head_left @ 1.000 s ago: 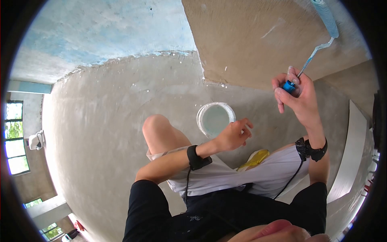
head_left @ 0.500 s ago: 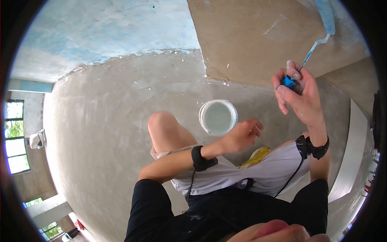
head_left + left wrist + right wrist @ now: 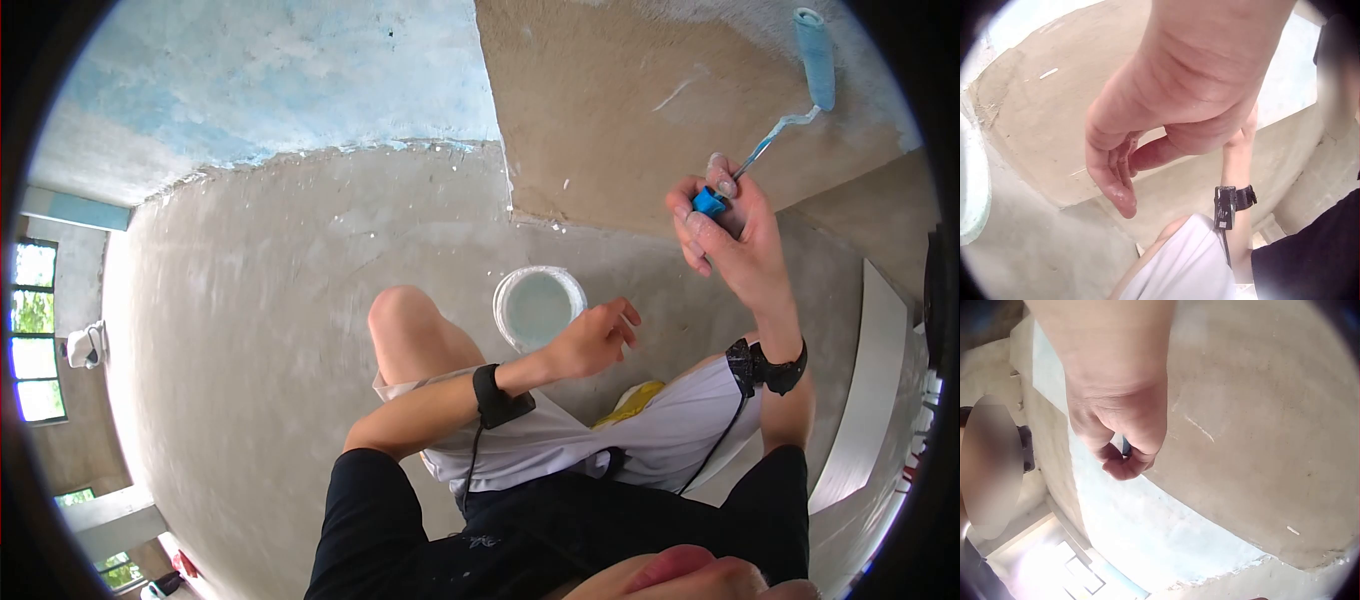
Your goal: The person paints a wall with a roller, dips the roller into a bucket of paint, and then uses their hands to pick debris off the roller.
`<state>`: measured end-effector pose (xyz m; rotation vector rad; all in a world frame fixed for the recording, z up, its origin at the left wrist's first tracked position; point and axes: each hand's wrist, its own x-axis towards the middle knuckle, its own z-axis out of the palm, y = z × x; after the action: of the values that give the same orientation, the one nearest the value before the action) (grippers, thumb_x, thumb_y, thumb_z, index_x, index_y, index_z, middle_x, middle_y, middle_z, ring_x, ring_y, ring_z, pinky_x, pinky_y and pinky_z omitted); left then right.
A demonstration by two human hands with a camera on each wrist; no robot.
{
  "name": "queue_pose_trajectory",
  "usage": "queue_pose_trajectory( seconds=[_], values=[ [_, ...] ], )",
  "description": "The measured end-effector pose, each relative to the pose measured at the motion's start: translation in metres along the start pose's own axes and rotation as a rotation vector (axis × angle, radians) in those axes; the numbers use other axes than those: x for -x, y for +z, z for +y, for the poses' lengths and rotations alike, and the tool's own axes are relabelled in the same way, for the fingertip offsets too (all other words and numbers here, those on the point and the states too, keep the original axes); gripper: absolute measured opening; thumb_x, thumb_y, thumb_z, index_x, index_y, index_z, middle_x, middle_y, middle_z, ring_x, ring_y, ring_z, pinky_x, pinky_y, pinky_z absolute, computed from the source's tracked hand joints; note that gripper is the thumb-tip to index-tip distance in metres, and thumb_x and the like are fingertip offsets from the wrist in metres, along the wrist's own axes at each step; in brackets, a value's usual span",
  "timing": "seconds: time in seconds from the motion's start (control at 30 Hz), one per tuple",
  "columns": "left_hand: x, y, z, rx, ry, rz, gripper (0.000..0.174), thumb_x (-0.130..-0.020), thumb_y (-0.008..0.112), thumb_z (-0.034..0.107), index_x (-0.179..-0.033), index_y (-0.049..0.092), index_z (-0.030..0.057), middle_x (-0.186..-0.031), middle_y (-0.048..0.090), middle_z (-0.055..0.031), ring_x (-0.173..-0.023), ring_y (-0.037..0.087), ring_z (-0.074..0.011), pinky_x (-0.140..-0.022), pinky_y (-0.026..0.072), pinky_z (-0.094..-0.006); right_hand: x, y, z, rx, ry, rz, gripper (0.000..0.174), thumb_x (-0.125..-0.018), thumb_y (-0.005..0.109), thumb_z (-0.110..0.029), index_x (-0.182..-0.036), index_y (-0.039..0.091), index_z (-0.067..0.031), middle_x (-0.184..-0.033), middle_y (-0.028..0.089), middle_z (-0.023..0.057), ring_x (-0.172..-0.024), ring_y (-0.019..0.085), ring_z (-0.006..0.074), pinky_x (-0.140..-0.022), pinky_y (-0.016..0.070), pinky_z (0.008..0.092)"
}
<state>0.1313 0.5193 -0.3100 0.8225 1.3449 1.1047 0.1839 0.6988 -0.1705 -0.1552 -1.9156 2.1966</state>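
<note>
In the head view my right hand (image 3: 738,235) grips the blue handle (image 3: 709,202) of a paint roller, fingers curled round it. The light-blue roller sleeve (image 3: 815,62) is up against the wall at top right, on a grey-white patch above the bare brown part. The right wrist view shows the same hand (image 3: 1119,428) from behind, hiding most of the handle. My left hand (image 3: 590,340) hangs loosely curled with nothing in it, just right of a white bucket (image 3: 498,305) holding pale liquid. Whitish specks mark a fingertip (image 3: 1124,209) in the left wrist view.
Bare brown wall (image 3: 600,110) meets a blue-and-white painted wall (image 3: 300,80) to the left. Paint flecks dot the grey floor (image 3: 250,300) along the wall's foot. A long pale board (image 3: 860,390) lies at the right. My bent knee (image 3: 405,310) is beside the bucket.
The head view has shifted slightly, bringing the whole roller sleeve into sight. My right hand has moved a little left, still gripping the handle. The left hand stays near the bucket.
</note>
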Motion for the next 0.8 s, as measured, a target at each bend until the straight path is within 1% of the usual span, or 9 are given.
queue_pose_trajectory(
  seconds=[0.2,0.4,0.47,0.5,0.57,0.6,0.67,0.7,0.8],
  values=[
    [-0.006,0.0,-0.002,-0.039,-0.011,-0.003,0.036,-0.08,0.035,-0.002,-0.114,0.046,-0.0005,-0.096,0.063,-0.0114,-0.076,0.063,-0.0166,-0.061,0.0497,-0.0284,0.001,-0.006,-0.008,0.053,-0.034,0.033,0.031,-0.085,0.056,0.002,-0.09,0.028,-0.0115,-0.09,0.051,0.0114,-0.059,0.046,0.0069,-0.048,0.0407,0.0223],
    [-0.01,0.0,-0.003,-0.028,-0.019,0.008,0.036,-0.079,0.034,-0.002,-0.113,0.046,-0.0009,-0.095,0.064,-0.0115,-0.075,0.064,-0.017,-0.061,0.0507,-0.0285,0.004,-0.003,-0.006,0.066,0.011,0.066,0.035,-0.083,0.058,0.005,-0.089,0.027,-0.0113,-0.089,0.054,0.0124,-0.061,0.049,0.0077,-0.048,0.0447,0.0231],
    [-0.008,0.0,-0.002,-0.029,0.013,0.043,0.03,-0.084,0.036,0.0,-0.112,0.048,-0.0013,-0.093,0.064,-0.0105,-0.074,0.063,-0.0157,-0.061,0.0506,-0.0276,0.005,-0.004,-0.004,0.04,0.008,0.056,0.036,-0.083,0.058,0.006,-0.089,0.027,-0.011,-0.088,0.055,0.0131,-0.062,0.051,0.0087,-0.048,0.0454,0.0232],
    [-0.007,0.0,0.001,-0.027,0.01,0.045,0.03,-0.084,0.036,0.0,-0.112,0.048,-0.0013,-0.093,0.064,-0.0105,-0.074,0.063,-0.0157,-0.061,0.0506,-0.0276,0.005,-0.003,-0.004,0.038,0.012,0.054,0.036,-0.083,0.058,0.006,-0.089,0.027,-0.011,-0.088,0.055,0.0131,-0.062,0.051,0.0087,-0.048,0.0454,0.0232],
    [-0.005,0.0,0.007,0.079,0.091,0.132,0.022,-0.091,0.042,0.004,-0.11,0.051,-0.0012,-0.093,0.063,-0.0085,-0.074,0.063,-0.0136,-0.061,0.0499,-0.0263,0.005,-0.003,-0.003,0.023,0.027,0.014,0.036,-0.083,0.059,0.005,-0.089,0.027,-0.0107,-0.087,0.055,0.0134,-0.061,0.052,0.0093,-0.048,0.0458,0.0232],
    [-0.003,-0.001,0.012,0.081,0.086,0.136,0.022,-0.091,0.042,0.004,-0.11,0.051,-0.0012,-0.093,0.063,-0.0085,-0.074,0.063,-0.0136,-0.061,0.0499,-0.0263,0.005,-0.002,-0.002,0.018,0.031,0.011,0.036,-0.083,0.059,0.005,-0.089,0.027,-0.0107,-0.087,0.055,0.0134,-0.061,0.052,0.0093,-0.048,0.0458,0.0232],
    [0.002,-0.005,0.025,0.244,0.279,0.253,0.018,-0.094,0.048,0.007,-0.109,0.053,-0.0011,-0.09,0.063,-0.0075,-0.073,0.062,-0.0121,-0.06,0.0491,-0.0247,0.005,-0.001,0.0,-0.009,0.044,-0.026,0.036,-0.083,0.06,0.005,-0.089,0.028,-0.0104,-0.086,0.056,0.0139,-0.06,0.053,0.0102,-0.048,0.0462,0.0231],
    [0.005,-0.008,0.033,0.247,0.27,0.257,0.018,-0.094,0.048,0.007,-0.109,0.053,-0.0011,-0.09,0.063,-0.0075,-0.073,0.062,-0.0121,-0.06,0.0491,-0.0247,0.005,0.0,0.001,-0.016,0.051,-0.028,0.036,-0.083,0.06,0.005,-0.089,0.028,-0.0104,-0.086,0.056,0.0139,-0.06,0.053,0.0102,-0.048,0.0462,0.0231],
    [0.017,-0.015,0.059,0.467,0.409,0.368,0.018,-0.092,0.055,0.003,-0.109,0.054,-0.0016,-0.086,0.064,-0.0097,-0.068,0.063,-0.0142,-0.056,0.0489,-0.0244,0.004,0.004,0.003,-0.009,0.096,-0.055,0.037,-0.083,0.062,0.003,-0.088,0.028,-0.0101,-0.086,0.056,0.0143,-0.061,0.054,0.0108,-0.049,0.0469,0.0236]
  ],
)
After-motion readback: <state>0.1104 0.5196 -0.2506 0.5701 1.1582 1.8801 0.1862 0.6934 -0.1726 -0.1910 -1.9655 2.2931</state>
